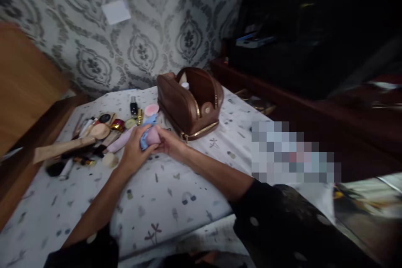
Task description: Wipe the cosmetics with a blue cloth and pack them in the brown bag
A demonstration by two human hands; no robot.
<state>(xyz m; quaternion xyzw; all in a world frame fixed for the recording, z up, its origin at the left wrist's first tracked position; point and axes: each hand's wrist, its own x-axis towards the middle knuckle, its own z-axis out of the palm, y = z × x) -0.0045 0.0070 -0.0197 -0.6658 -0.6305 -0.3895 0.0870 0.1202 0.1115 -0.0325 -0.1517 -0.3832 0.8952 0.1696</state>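
My left hand (135, 150) is closed round a crumpled light-blue piece, perhaps cloth (144, 140), and a rounded lilac item (153, 135), whose kind I cannot make out. From the other side, my right hand (171, 144) curls its fingers against the same lilac item. Just beyond my hands stands a brown cosmetic bag (176, 100), its zip open and a white-capped item (185, 86) inside. A pink round container (152, 109) lies near the bag. Left of my hands are a lilac tube (121, 140), a cream-coloured jar (109, 160) and a dark bottle (133, 106).
Several cosmetics, including a long beige tube (64, 149), a round compact (99, 131) and a dark-bristled brush (55, 169), cover the left of the printed white tablecloth (176, 201). A patterned wall rises behind. Dark-red wooden furniture (251, 96) borders the right side.
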